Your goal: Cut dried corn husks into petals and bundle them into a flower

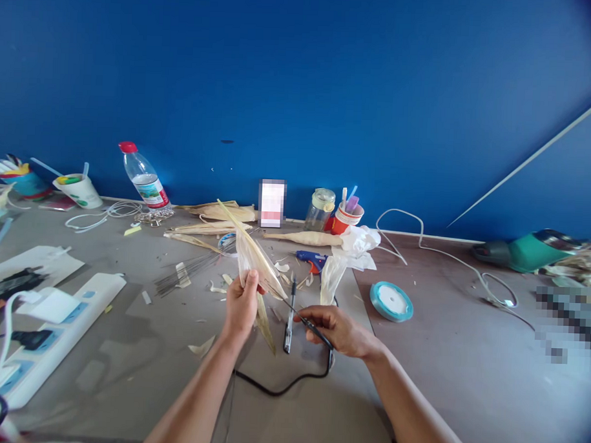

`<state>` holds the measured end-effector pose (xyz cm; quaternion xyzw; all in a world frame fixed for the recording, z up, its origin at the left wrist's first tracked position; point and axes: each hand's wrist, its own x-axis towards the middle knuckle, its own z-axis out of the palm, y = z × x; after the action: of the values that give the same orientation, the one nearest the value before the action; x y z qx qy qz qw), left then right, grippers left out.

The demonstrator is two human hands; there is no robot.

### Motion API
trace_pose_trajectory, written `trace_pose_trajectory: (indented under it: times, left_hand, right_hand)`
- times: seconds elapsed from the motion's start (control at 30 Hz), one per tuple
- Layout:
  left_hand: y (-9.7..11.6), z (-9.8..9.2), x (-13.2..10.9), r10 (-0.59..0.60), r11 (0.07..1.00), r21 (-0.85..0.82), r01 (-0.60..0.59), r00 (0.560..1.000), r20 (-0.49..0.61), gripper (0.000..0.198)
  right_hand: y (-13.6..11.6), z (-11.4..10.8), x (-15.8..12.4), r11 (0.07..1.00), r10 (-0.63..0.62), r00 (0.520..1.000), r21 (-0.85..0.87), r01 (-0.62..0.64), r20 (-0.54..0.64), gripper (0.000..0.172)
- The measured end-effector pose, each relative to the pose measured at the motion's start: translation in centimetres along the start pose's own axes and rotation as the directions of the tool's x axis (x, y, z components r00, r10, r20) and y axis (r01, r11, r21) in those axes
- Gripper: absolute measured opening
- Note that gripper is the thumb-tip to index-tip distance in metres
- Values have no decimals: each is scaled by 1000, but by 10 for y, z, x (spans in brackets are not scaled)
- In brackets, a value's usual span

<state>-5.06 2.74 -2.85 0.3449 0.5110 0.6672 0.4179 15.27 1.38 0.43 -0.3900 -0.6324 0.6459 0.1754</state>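
My left hand (pixel 243 308) pinches a pale dried corn husk (pixel 261 262), thumb on top, with its long tip pointing up and away. In my right hand (pixel 341 329) is a black-handled, corded tool like a soldering iron (pixel 319 333), held like a pen. Its thin metal tip meets the husk's near end; whether it presses on it I cannot tell. From the handle a black cord (pixel 280 393) curves over the table. A pen (pixel 289 326) lies between my hands. Just beyond are a blue glue gun (pixel 310 255) and husk scraps (pixel 219 287).
More husks (pixel 210 228) and thin wires (pixel 187 274) lie behind on the left. A bottle (pixel 146 181), a glass jar (pixel 320 209) and a paper cup (pixel 348 218) stand near the blue wall. A power strip (pixel 79 311) is at left, a ribbon roll (pixel 391 301) at right.
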Motion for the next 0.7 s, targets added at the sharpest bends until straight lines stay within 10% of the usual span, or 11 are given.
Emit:
trace_pose_trajectory:
  times: [0.7]
  left_hand:
    - [3, 0, -1, 6, 1000, 21, -6, 1000, 1, 41]
  right_hand:
    - [13, -1, 3, 996, -34, 999, -86, 31, -37, 42]
